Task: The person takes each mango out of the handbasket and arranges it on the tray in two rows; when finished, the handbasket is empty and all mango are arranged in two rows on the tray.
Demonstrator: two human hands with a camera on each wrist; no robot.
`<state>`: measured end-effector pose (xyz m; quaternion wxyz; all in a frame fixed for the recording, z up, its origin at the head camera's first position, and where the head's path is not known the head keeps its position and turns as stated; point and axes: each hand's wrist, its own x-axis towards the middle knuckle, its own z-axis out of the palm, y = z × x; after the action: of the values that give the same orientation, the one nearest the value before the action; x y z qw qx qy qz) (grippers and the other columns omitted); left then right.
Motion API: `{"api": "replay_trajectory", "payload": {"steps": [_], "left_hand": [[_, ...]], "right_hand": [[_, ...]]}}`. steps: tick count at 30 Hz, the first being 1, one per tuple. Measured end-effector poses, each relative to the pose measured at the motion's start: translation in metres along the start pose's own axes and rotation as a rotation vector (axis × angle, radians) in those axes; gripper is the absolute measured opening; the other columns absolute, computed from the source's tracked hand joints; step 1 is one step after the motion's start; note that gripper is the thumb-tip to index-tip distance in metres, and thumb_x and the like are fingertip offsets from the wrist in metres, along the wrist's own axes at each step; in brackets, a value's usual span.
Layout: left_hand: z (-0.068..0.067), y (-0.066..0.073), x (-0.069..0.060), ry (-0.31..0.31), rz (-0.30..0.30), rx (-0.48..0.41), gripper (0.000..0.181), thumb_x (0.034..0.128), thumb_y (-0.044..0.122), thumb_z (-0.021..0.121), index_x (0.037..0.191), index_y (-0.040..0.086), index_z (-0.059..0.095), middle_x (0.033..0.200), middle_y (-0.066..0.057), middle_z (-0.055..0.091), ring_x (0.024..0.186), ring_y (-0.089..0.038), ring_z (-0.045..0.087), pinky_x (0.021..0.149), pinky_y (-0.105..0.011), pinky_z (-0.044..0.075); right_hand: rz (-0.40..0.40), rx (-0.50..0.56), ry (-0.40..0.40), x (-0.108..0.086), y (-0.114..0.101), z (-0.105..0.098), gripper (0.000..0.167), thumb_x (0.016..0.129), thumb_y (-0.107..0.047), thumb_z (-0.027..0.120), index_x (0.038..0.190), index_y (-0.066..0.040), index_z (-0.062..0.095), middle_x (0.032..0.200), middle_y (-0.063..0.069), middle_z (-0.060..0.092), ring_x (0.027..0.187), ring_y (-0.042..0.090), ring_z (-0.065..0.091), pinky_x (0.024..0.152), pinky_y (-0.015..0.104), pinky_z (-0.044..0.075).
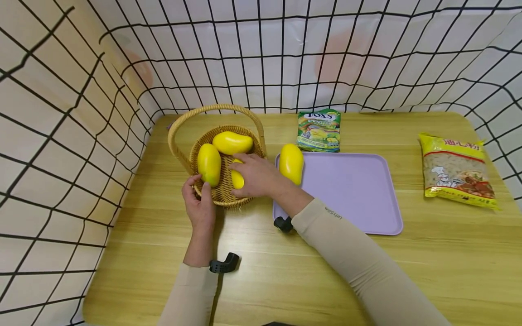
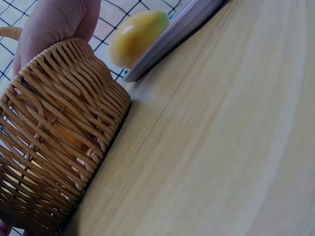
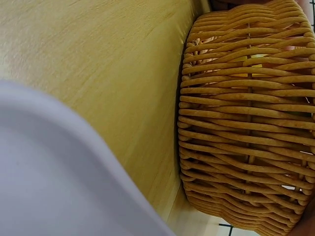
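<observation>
A wicker basket (image 1: 224,191) with a tall hoop handle stands at the left of the table. My left hand (image 1: 200,208) grips its near-left rim, thumb on the rim beside a yellow mango (image 1: 209,165). My right hand (image 1: 261,176) reaches into the basket and holds another mango (image 1: 237,179), partly hidden under the fingers. Behind these, a further mango (image 1: 232,143) lies against the far wall. The basket's woven side fills much of the right wrist view, and the left wrist view shows the basket (image 2: 64,132) from low down.
A lilac tray (image 1: 346,194) lies right of the basket, with one mango (image 1: 291,164) on its left edge. Behind it is a green candy bag (image 1: 319,130). Farther right lies a yellow food packet (image 1: 456,172). Black wire mesh (image 1: 281,59) encloses the table's back and sides.
</observation>
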<state>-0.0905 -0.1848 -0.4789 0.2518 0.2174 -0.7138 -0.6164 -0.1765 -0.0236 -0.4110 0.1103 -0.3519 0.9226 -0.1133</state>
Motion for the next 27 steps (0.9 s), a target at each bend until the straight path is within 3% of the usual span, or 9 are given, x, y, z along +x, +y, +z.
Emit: {"api": "replay_trajectory", "payload": {"steps": [7, 12, 20, 24, 27], "left_hand": [[-0.002, 0.000, -0.001, -0.014, 0.008, -0.007, 0.032, 0.0972, 0.014, 0.057, 0.129, 0.009, 0.059, 0.137, -0.003, 0.050, 0.096, -0.013, 0.043, 0.077, -0.022, 0.036], [0.000, 0.003, -0.002, -0.009, -0.005, 0.002, 0.033, 0.0978, 0.012, 0.056, 0.130, 0.007, 0.057, 0.138, -0.005, 0.049, 0.097, -0.013, 0.042, 0.078, -0.022, 0.034], [0.001, 0.007, -0.003, -0.013, -0.016, -0.003, 0.034, 0.0972, 0.005, 0.053, 0.131, -0.003, 0.054, 0.140, -0.017, 0.046, 0.100, -0.015, 0.042, 0.082, -0.021, 0.034], [0.000, 0.005, -0.003, -0.011, -0.014, 0.006, 0.034, 0.0978, 0.008, 0.054, 0.131, 0.003, 0.056, 0.139, -0.012, 0.047, 0.097, -0.014, 0.042, 0.079, -0.021, 0.035], [-0.002, 0.002, -0.002, -0.015, -0.015, 0.007, 0.033, 0.0984, 0.012, 0.056, 0.131, 0.008, 0.057, 0.139, -0.006, 0.048, 0.096, -0.013, 0.043, 0.078, -0.022, 0.036]], "right_hand": [[-0.014, 0.012, 0.018, -0.001, 0.000, 0.000, 0.074, 0.086, -0.057, 0.070, 0.151, -0.025, 0.051, 0.167, 0.006, 0.032, 0.148, 0.035, 0.038, 0.114, 0.056, 0.040], [-0.088, 0.031, 0.100, -0.004, 0.003, 0.001, 0.071, 0.088, -0.050, 0.071, 0.149, -0.021, 0.053, 0.168, 0.007, 0.030, 0.152, 0.032, 0.033, 0.116, 0.052, 0.040], [-0.287, 0.056, 0.429, -0.024, 0.002, -0.005, 0.064, 0.085, -0.043, 0.077, 0.140, -0.014, 0.062, 0.162, 0.014, 0.039, 0.149, 0.036, 0.038, 0.122, 0.046, 0.033], [-0.374, 0.107, 0.621, -0.041, 0.003, -0.009, 0.060, 0.081, -0.039, 0.081, 0.133, -0.013, 0.065, 0.156, 0.017, 0.044, 0.143, 0.036, 0.044, 0.120, 0.045, 0.037], [-0.409, 0.164, 0.723, -0.056, 0.007, -0.010, 0.061, 0.078, -0.036, 0.084, 0.130, -0.013, 0.064, 0.154, 0.018, 0.045, 0.139, 0.035, 0.048, 0.115, 0.044, 0.043]]}}
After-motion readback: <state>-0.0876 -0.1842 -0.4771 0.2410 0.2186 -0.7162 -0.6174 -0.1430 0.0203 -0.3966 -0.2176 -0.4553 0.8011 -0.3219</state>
